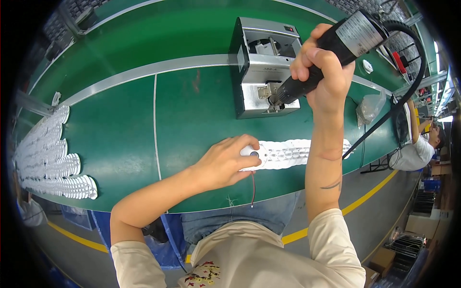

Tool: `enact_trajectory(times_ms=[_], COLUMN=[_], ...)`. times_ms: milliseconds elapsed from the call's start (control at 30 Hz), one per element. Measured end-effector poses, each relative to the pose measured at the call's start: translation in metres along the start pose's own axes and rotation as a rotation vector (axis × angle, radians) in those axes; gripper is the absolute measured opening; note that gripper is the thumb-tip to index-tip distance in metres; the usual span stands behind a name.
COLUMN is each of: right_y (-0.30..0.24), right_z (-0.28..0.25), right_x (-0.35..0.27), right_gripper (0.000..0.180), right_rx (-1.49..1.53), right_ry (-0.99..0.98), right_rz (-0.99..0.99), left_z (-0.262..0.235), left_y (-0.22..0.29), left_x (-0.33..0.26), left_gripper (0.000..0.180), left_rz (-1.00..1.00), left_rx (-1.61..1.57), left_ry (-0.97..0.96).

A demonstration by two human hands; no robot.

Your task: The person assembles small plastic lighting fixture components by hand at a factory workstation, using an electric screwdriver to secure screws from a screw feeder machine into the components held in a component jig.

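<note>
My right hand [325,69] is wrapped round a black electric screwdriver [357,34], tilted with its tip down to the left. That tip meets the front pick-up block of a silver-grey screw feeder [264,74], where the exact contact is too small to see. Thumb and fingers of my left hand [225,161] grip a white rounded part [248,151] with a dark round spot. A thin red wire [253,187] hangs from beside it toward the table's front edge. To its right runs a row of overlapping white parts [288,153], partly hidden behind my right forearm.
More rows of white parts [53,163] fan out at the table's left end. A clear plastic bag [370,109] lies right of the feeder. The screwdriver's black cable [418,81] loops down the right side. Another person [418,149] sits at the far right.
</note>
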State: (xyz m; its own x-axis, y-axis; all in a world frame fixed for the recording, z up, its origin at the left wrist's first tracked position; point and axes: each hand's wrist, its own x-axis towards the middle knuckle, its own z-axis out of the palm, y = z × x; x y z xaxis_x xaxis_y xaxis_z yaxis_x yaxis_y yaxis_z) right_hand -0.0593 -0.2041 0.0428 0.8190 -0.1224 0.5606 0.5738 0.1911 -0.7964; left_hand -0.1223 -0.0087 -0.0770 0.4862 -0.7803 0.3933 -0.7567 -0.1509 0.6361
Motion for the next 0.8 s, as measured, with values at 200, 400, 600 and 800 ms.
enact_trajectory(times_ms=[200, 400, 600, 800], right_y=[-0.008, -0.035, -0.028, -0.026], right_z=[0.000, 0.015, 0.017, 0.011], right_x=[-0.019, -0.078, -0.095, -0.106], right_gripper=[0.027, 0.034, 0.035, 0.034], right_rx=[0.096, 0.036, 0.051, 0.184], right_ry=[-0.009, -0.048, -0.058, -0.048], right_rz=[0.070, 0.092, 0.158, 0.205], left_z=[0.002, 0.003, 0.000, 0.002], left_y=[-0.002, -0.001, 0.001, 0.000], left_x=[-0.001, 0.000, 0.000, 0.001], left_gripper=[0.028, 0.026, 0.026, 0.026], left_rz=[0.025, 0.020, 0.006, 0.020], left_rx=[-0.024, -0.017, -0.010, -0.014], left_ry=[0.049, 0.036, 0.043, 0.049])
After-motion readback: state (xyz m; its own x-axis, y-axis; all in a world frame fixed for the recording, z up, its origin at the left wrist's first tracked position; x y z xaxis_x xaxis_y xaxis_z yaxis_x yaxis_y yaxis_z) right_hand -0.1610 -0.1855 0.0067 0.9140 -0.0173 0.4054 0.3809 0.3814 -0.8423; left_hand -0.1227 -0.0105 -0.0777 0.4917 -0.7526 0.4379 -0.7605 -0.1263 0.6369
